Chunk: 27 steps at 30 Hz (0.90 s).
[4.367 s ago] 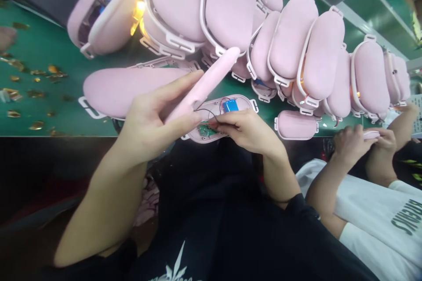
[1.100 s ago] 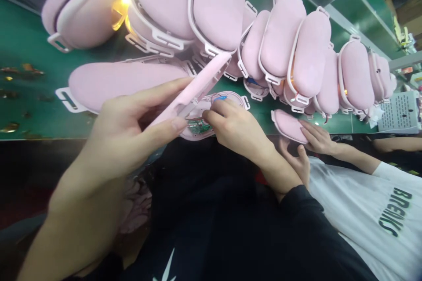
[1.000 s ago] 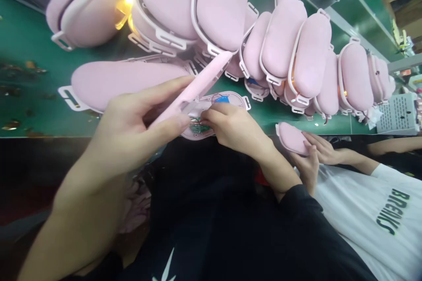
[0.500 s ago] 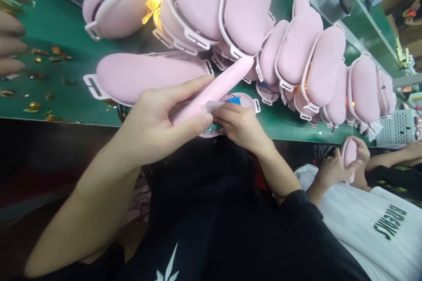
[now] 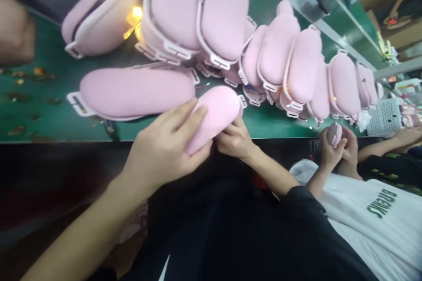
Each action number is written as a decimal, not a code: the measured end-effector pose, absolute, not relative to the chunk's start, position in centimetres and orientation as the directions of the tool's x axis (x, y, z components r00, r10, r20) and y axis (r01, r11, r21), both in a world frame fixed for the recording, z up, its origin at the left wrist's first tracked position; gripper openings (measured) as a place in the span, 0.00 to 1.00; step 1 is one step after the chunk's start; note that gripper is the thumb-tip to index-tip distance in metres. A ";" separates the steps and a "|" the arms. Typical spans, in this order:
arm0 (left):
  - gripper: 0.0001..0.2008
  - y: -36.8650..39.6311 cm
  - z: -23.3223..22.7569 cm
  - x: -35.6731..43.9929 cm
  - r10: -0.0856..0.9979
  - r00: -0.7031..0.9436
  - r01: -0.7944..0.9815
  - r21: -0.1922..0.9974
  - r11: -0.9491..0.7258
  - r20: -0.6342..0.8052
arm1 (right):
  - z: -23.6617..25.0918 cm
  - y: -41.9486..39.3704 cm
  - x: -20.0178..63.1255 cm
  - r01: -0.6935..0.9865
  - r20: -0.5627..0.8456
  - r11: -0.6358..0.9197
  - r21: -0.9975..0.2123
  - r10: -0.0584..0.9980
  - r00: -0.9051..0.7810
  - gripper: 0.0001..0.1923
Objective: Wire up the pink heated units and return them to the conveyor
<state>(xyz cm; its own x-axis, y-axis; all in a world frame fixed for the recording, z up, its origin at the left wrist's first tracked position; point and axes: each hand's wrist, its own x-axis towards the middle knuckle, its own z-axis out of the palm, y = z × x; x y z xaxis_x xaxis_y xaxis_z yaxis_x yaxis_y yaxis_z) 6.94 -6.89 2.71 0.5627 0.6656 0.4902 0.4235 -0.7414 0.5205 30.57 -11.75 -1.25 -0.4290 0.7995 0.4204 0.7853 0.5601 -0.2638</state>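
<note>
My left hand (image 5: pixel 165 142) is closed around a smooth pink oval padded shell (image 5: pixel 219 112), its outer face turned up. Against the right underside of this shell, my right hand (image 5: pixel 235 140) has its fingers curled; what they grip is hidden. A white strap loop (image 5: pixel 243 102) sticks out just behind the shell's right end, and the part it belongs to is mostly covered. Behind my left hand, a longer pink padded piece (image 5: pixel 135 90) with a white strap loop at its left end lies on the green table (image 5: pixel 59 127).
Stacked pink padded pieces (image 5: pixel 224 13) line the table's back, stretching right. An orange light (image 5: pixel 135 15) glows among them. Small gold scraps (image 5: pixel 20 96) lie at the left, below another person's hand (image 5: pixel 15 30). At the right, a co-worker's hands (image 5: pixel 332 149) hold a small pink piece.
The pink shell has turned from edge-on to face up, hiding the circuit board and blue part beneath. My right hand has moved under its edge. The whole view has shifted.
</note>
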 end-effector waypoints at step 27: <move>0.26 -10.4 -0.4 31.7 0.214 0.813 0.138 0.178 -0.974 0.542 | 2.9 -26.5 49.2 0.893 0.148 -0.428 -0.136 0.883 0.446 0.43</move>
